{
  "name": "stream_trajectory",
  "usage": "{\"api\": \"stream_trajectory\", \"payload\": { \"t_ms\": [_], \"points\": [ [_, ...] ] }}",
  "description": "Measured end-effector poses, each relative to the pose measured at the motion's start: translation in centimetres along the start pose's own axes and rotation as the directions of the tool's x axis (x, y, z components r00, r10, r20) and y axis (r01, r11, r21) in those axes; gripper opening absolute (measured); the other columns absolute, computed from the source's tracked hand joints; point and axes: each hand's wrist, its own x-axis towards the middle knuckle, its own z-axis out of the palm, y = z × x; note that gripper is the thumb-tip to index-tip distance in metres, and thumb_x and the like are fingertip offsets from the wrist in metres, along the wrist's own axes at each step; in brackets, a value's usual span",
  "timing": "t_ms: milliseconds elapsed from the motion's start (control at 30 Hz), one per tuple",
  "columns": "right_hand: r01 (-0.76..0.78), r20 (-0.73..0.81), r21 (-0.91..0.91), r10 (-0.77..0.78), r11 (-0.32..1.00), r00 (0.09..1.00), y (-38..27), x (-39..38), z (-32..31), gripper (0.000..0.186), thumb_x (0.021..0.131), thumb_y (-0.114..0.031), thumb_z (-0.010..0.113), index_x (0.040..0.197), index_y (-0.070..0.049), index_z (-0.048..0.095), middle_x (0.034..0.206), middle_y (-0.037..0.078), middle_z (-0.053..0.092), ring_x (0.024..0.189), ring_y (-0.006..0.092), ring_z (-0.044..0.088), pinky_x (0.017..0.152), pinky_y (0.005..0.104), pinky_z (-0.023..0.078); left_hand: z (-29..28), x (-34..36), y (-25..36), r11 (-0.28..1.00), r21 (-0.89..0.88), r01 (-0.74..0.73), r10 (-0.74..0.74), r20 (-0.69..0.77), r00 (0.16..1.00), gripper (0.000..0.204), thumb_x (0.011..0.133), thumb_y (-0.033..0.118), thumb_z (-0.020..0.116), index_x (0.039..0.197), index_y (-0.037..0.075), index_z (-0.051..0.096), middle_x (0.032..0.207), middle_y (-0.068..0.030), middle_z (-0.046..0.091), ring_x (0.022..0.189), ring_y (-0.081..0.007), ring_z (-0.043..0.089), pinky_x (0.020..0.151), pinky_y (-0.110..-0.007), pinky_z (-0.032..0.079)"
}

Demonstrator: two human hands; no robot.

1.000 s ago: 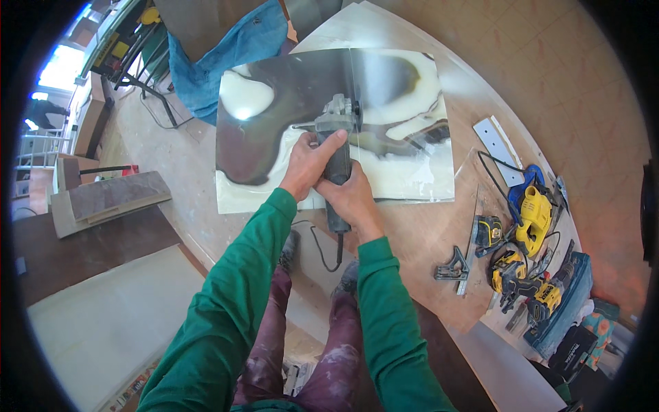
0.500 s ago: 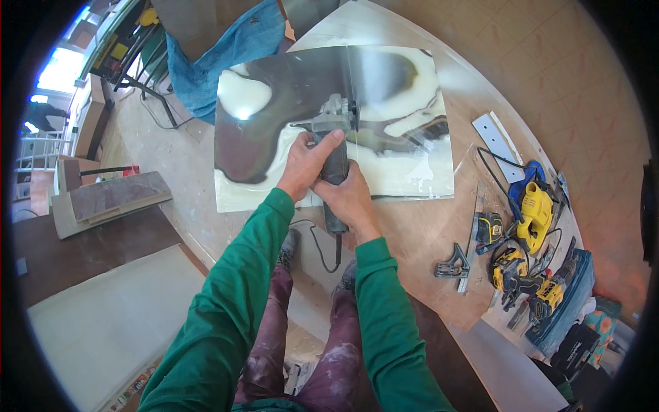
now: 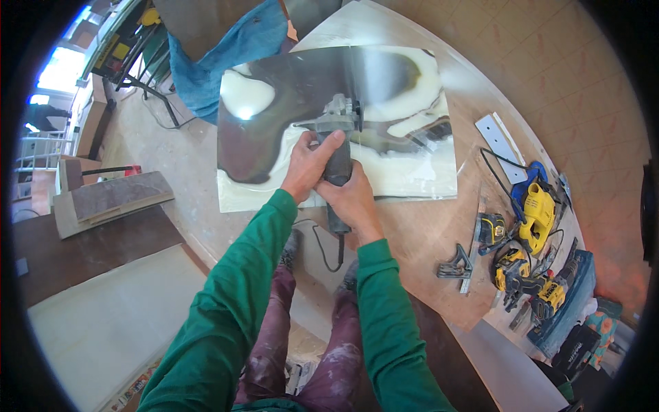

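A grey-black angle grinder [image 3: 336, 159] lies lengthwise over a glossy dark-and-cream marbled sheet [image 3: 398, 168], its disc end on a thin seam or cut line running from the far edge. My left hand [image 3: 309, 161] wraps round the grinder body just behind the head, thumb on top. My right hand [image 3: 347, 196] grips the body lower down, near the cord end. The sheet rests on a pale board [image 3: 467, 103], and the cord hangs down past the near edge toward my shoes.
At right lie a combination square [image 3: 453, 268], a yellow planer-like tool [image 3: 537, 216], several other tools and a white plate [image 3: 501, 147]. A blue cloth [image 3: 206, 69], a folding stand [image 3: 154, 93] and loose boards [image 3: 117, 196] are at left, with a person [image 3: 44, 110] by the window at far left.
Both my hands keep their hold on the grinder. The view shifts very slightly; the grinder stays at about the same spot on the sheet.
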Motion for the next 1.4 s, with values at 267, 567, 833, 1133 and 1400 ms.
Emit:
{"api": "stream_trajectory", "payload": {
  "t_ms": [267,567,833,1133,1400],
  "points": [
    [-0.005,0.052,0.202,-0.005,0.979,0.999,0.6,1.2,0.5,0.072,0.088,-0.031,0.097,0.141,0.006,0.065,0.126,0.019,0.081,0.115,0.0284,0.079,0.100,0.0427,0.063,0.3,1.7,-0.6,0.998,0.021,-0.053,0.054,-0.045,0.998,0.103,0.097,0.061,0.093,0.154,-0.016,0.056,0.136,-0.0234,0.074,0.121,-0.0234,0.073,0.105,-0.037,0.062],
    [-0.011,0.048,0.076,0.007,0.997,0.999,0.3,3.0,-0.3,0.077,0.085,-0.036,0.099,0.136,0.010,0.065,0.121,0.018,0.080,0.107,0.0254,0.077,0.093,0.0393,0.062,1.0,1.8,1.4,0.999,0.050,-0.004,0.008,-0.073,0.997,0.095,0.096,0.064,0.090,0.145,-0.012,0.063,0.129,-0.0198,0.075,0.115,-0.0238,0.074,0.099,-0.036,0.062],
    [-0.072,0.075,0.094,0.065,0.993,0.995,-1.3,3.0,-0.7,0.083,0.081,-0.042,0.097,0.137,0.010,0.065,0.124,0.024,0.082,0.113,0.0351,0.082,0.098,0.0440,0.063,0.6,2.9,1.6,0.998,0.069,0.008,-0.005,-0.043,0.999,0.094,0.094,0.066,0.090,0.136,-0.014,0.067,0.121,-0.0194,0.076,0.108,-0.0228,0.075,0.095,-0.037,0.062],
    [-0.071,0.080,0.086,0.064,0.994,0.995,-1.5,3.4,-0.4,0.087,0.080,-0.045,0.096,0.137,0.012,0.064,0.124,0.027,0.081,0.114,0.0375,0.081,0.099,0.0447,0.062,0.4,2.9,2.8,0.994,0.098,0.052,-0.049,-0.026,0.998,0.092,0.094,0.070,0.088,0.131,-0.013,0.071,0.121,-0.0174,0.075,0.109,-0.0235,0.073,0.099,-0.038,0.060],
    [-0.078,0.107,0.109,0.067,0.991,0.992,-1.5,3.8,-0.5,0.086,0.081,-0.045,0.095,0.135,0.013,0.064,0.122,0.027,0.081,0.112,0.0380,0.082,0.097,0.0454,0.063,0.7,3.0,3.1,0.997,0.047,0.054,-0.051,-0.054,0.997,0.086,0.093,0.065,0.092,0.120,-0.015,0.076,0.108,-0.0161,0.079,0.093,-0.0207,0.075,0.087,-0.037,0.062]
  ]
}}
